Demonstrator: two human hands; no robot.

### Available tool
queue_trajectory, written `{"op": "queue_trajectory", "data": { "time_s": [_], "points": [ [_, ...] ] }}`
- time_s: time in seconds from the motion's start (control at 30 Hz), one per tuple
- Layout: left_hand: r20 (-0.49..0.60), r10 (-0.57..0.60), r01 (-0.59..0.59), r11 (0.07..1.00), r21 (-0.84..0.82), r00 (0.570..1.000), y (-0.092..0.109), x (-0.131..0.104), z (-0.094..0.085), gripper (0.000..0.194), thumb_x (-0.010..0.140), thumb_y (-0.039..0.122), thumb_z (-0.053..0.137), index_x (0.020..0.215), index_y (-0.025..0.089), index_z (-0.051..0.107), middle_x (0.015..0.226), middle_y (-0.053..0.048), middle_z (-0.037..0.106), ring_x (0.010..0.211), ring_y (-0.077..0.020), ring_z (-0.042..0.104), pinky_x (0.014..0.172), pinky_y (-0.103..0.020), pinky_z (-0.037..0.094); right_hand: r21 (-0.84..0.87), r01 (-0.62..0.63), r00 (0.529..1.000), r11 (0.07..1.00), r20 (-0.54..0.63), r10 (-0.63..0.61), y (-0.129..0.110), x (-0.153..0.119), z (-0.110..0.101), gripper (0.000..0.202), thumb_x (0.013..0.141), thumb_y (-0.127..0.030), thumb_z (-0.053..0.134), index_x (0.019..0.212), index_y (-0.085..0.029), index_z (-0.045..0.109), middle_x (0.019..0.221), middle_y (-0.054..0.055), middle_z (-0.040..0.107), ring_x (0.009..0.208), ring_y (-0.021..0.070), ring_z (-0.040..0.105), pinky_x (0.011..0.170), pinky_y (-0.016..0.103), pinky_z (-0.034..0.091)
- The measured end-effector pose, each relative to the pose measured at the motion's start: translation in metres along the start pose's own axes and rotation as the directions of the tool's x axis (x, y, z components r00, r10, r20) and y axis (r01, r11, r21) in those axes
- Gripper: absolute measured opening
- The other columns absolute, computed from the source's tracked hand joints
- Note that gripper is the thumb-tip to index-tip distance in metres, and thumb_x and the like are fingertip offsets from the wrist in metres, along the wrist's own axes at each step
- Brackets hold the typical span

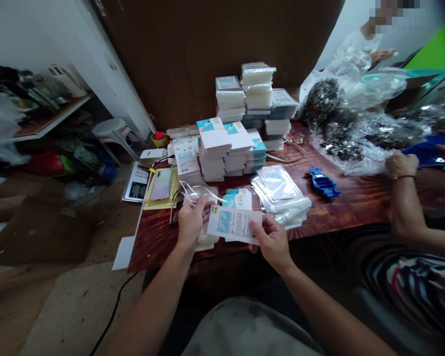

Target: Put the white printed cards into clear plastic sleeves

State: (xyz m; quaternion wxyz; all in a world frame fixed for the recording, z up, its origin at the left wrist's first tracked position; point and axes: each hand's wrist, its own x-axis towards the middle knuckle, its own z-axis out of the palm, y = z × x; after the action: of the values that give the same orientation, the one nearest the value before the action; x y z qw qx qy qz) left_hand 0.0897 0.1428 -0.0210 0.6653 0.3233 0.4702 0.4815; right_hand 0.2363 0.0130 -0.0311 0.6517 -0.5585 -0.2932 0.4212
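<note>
My right hand [272,240] pinches the right end of a white printed card [235,223] with a blue picture, held tilted above the table's front edge. At the card's left end, my left hand [192,220] holds a clear plastic sleeve [198,192] between thumb and fingers. Behind the card lies a fanned pile of blue and white cards [241,198]. To its right is a pile of clear sleeves with white sheets [280,190]. Stacks of printed packs [213,143] stand further back.
A phone [161,184] lies on a yellow pad [166,201] at the left, beside a scale [136,185]. At the right are a blue plastic part [324,182], bags of metal pieces [346,143] and another person's hand [402,164]. More packs [258,81] rise at the back.
</note>
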Motion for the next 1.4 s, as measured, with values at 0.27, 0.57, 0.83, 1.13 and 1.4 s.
{"op": "queue_trajectory", "data": {
  "time_s": [0.27,0.57,0.83,1.13,1.4],
  "points": [
    [0.022,-0.018,0.016,0.996,0.09,1.0,0.011,-0.009,0.002,0.039,0.073,0.041,0.078,0.094,0.018,0.055,0.083,-0.007,0.075,0.072,-0.0202,0.074,0.058,-0.026,0.056,0.01,-0.041,0.987,0.999,-0.152,0.042,0.002,0.014,-0.012,0.034,0.082,-0.05,0.071,0.081,-0.019,0.055,0.055,-0.006,0.059,0.034,0.0099,0.053,0.029,0.019,0.043],
    [0.102,0.012,-0.022,0.995,0.101,0.995,0.001,-0.019,0.006,0.038,0.073,0.043,0.079,0.091,0.017,0.058,0.082,-0.005,0.074,0.078,-0.0222,0.073,0.066,-0.033,0.06,0.072,0.061,0.972,0.996,-0.233,-0.043,0.012,0.015,0.021,0.033,0.083,-0.051,0.068,0.084,-0.02,0.056,0.06,-0.005,0.059,0.037,0.0095,0.053,0.034,0.021,0.046],
    [0.315,-0.245,0.195,0.964,0.182,0.917,0.013,-0.012,-0.008,0.039,0.072,0.029,0.082,0.103,0.01,0.067,0.096,-0.013,0.076,0.069,-0.0211,0.073,0.059,-0.03,0.061,0.026,0.101,0.993,0.995,-0.064,-0.099,0.006,0.048,0.009,0.027,0.079,-0.041,0.071,0.093,-0.017,0.072,0.087,0.003,0.074,0.077,0.0187,0.067,0.07,0.03,0.056],
    [0.334,-0.226,0.187,0.971,0.147,0.915,0.011,-0.017,0.0,0.037,0.074,0.03,0.081,0.106,0.014,0.07,0.094,-0.01,0.076,0.07,-0.0213,0.072,0.057,-0.031,0.062,-0.114,0.218,0.969,0.969,-0.09,-0.228,0.009,0.048,0.039,0.031,0.083,-0.041,0.066,0.105,-0.02,0.063,0.098,0.005,0.068,0.083,0.0183,0.064,0.072,0.029,0.054],
    [0.417,-0.296,0.202,0.946,0.255,0.859,0.025,-0.015,-0.008,0.037,0.075,0.032,0.079,0.105,0.013,0.07,0.092,-0.013,0.075,0.068,-0.0232,0.072,0.052,-0.029,0.059,0.002,-0.042,0.927,0.999,0.373,0.039,-0.008,0.062,0.01,0.034,0.072,-0.045,0.078,0.091,-0.019,0.066,0.073,-0.002,0.064,0.058,0.0117,0.058,0.056,0.024,0.051]
  ]
}}
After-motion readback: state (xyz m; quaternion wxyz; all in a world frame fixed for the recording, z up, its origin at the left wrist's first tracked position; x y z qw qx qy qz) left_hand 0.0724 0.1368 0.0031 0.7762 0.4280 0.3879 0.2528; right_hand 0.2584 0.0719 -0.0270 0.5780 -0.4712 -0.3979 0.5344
